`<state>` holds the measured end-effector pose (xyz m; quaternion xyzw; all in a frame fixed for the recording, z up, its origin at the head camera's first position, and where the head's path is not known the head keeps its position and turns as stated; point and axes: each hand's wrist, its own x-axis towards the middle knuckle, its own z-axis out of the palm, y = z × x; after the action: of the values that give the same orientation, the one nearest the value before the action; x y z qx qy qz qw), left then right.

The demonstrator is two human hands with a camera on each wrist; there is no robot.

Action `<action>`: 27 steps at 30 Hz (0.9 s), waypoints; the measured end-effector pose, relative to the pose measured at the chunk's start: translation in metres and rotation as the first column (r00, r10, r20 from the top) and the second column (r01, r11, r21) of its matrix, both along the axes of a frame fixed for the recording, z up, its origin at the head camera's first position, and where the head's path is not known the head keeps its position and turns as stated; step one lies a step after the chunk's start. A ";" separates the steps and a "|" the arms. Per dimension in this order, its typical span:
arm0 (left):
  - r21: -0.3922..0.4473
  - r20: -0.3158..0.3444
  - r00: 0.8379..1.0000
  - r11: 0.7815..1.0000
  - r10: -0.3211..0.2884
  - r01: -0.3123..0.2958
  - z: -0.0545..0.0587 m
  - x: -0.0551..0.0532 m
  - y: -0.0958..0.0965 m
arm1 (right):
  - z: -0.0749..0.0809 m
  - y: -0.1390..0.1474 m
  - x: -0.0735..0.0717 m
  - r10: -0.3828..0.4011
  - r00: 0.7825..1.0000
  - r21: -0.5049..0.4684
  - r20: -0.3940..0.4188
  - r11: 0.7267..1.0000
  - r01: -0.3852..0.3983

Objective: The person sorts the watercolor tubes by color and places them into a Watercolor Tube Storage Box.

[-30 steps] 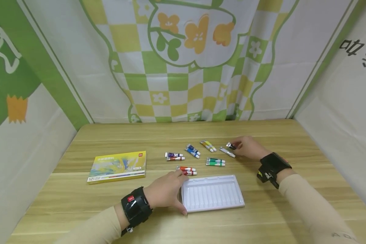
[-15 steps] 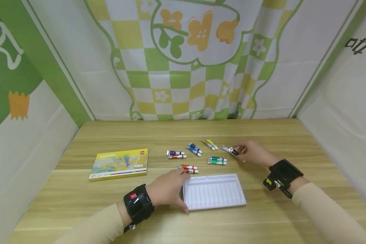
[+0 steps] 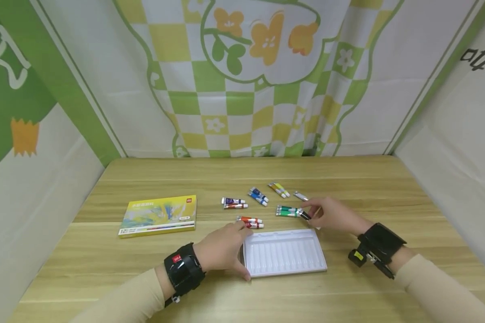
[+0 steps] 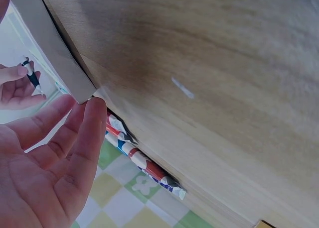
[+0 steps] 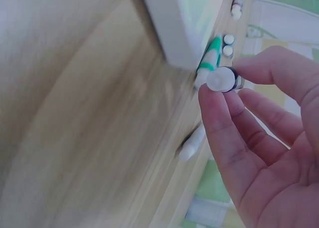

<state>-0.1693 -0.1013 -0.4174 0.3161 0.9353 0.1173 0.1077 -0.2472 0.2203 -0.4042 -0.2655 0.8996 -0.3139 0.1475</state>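
Note:
My left hand [image 3: 222, 249] holds the white plastic tray [image 3: 287, 253] across its left side, fingers at the far corner and thumb at the near one. Long narrow slots line the tray. My right hand [image 3: 333, 216] pinches a black paint tube [image 3: 304, 215] by its cap end between thumb and fingers; its white cap end [image 5: 221, 79] faces the right wrist view. In the head view this tube overlaps the ends of two green paint tubes [image 3: 287, 211]. Just behind the right fingers lies a white paint tube [image 3: 301, 196], partly hidden by them.
Red and orange tubes [image 3: 249, 222] lie at the tray's far left corner. Farther back are purple and brown tubes [image 3: 234, 203], blue tubes [image 3: 258, 196] and yellow tubes [image 3: 279, 189]. A yellow paint box [image 3: 158, 216] lies at left on the wooden table [image 3: 226, 300]. Curtains hang behind.
My right hand has carried the black tube from beside the white tube toward me, to the green tubes. The left hand stays on the tray. The head view has shifted slightly.

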 end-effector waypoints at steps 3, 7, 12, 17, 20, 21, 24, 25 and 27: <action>-0.004 -0.001 1.000 1.000 -0.002 0.002 0.000 0.000 0.000 | 0.001 -0.002 0.005 0.011 1.000 -0.005 0.011 1.000 -0.011; -0.006 0.002 1.000 1.000 0.000 0.000 0.001 -0.001 0.001 | 0.002 -0.006 0.013 0.046 0.999 -0.001 -0.005 0.999 -0.046; 0.001 0.008 1.000 1.000 0.001 -0.001 0.001 -0.001 0.001 | 0.002 -0.018 0.028 0.090 0.996 -0.002 0.019 0.996 -0.090; 0.003 0.012 1.000 1.000 0.006 -0.006 0.002 -0.001 0.000 | 0.001 -0.028 0.038 0.125 0.989 -0.035 0.080 0.992 -0.123; 0.002 0.010 1.000 1.000 0.001 -0.001 0.003 0.000 -0.001 | -0.001 -0.031 0.042 0.139 0.984 -0.058 0.108 0.989 -0.134; 0.000 0.009 1.000 1.000 0.000 0.000 0.003 0.000 -0.001 | -0.002 -0.032 0.044 0.143 0.983 -0.065 0.117 0.989 -0.136; 0.002 0.007 1.000 1.000 -0.005 0.005 0.004 0.000 -0.001 | -0.005 -0.035 0.047 0.155 0.978 -0.081 0.143 0.986 -0.144; 0.000 0.008 1.000 1.000 -0.004 0.004 0.004 0.000 -0.001 | -0.006 -0.036 0.047 0.161 0.976 -0.087 0.147 0.985 -0.150; -0.003 0.012 1.000 1.000 -0.003 0.003 0.004 0.000 0.000 | -0.007 -0.038 0.048 0.170 0.973 -0.097 0.156 0.983 -0.156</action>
<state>-0.1694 -0.1018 -0.4138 0.3166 0.9344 0.1177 0.1136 -0.1987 0.1824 -0.4112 -0.3177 0.8456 -0.3589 0.2351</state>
